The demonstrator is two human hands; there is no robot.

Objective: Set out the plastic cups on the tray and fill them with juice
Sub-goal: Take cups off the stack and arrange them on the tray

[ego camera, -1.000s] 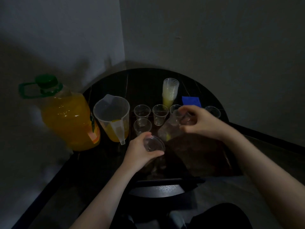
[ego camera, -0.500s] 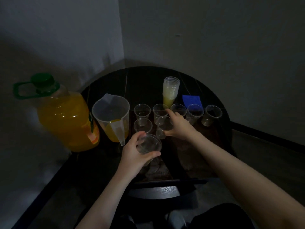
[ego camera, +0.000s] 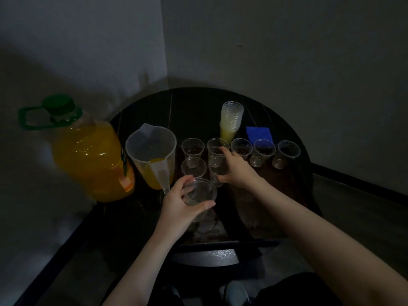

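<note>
Several clear plastic cups stand upright in a back row [ego camera: 241,147] on the dark tray [ego camera: 284,195]. One more cup [ego camera: 193,166] stands in front of the row at the left. My right hand [ego camera: 237,171] grips a clear cup [ego camera: 217,171] standing beside that one in the front row. My left hand [ego camera: 181,206] holds a stack of clear cups [ego camera: 199,193] above the tray's near left part. A plastic jug [ego camera: 152,151] with a little orange juice stands left of the tray. A big juice bottle [ego camera: 88,151] with a green cap stands further left.
A second stack of cups [ego camera: 231,120] with yellowish liquid at its bottom stands behind the row. A blue cloth [ego camera: 258,133] lies to its right. The round dark table [ego camera: 198,107] sits in a wall corner. My knees show below the table's near edge.
My right hand took a cup off the stack, carried it left and down, and now holds it on the tray in the front row. My left hand has hardly moved.
</note>
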